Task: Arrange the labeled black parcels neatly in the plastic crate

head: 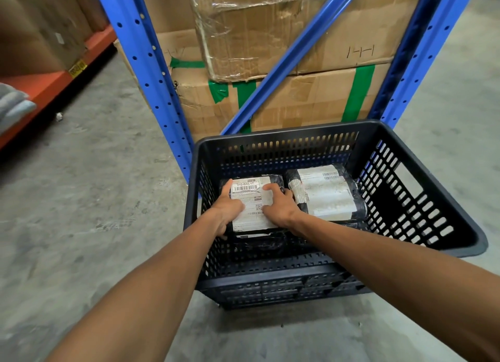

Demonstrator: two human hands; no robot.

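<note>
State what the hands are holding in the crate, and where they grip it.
Both hands hold the left parcel: the left hand on its left edge, the right hand on its right edge, fingers over the label. The right parcel is untouched.

1. The plastic crate (422, 253) stands on the floor (89, 199), just in front of a rack upright (151, 77) and its diagonal brace (292, 56).
2. Stacked cardboard boxes (297, 102) sit behind the brace, inside the rack.
3. In the crate, two parcels lie side by side: the left parcel (253, 199) and the right parcel (327, 194), touching or nearly so.
4. The left hand (227, 210) and right hand (281, 207) rest on the left parcel.
5. Further parcels lie under these two.
6. A shelf beam (54, 85) runs along the far left, carrying more boxes (40, 31).
</note>
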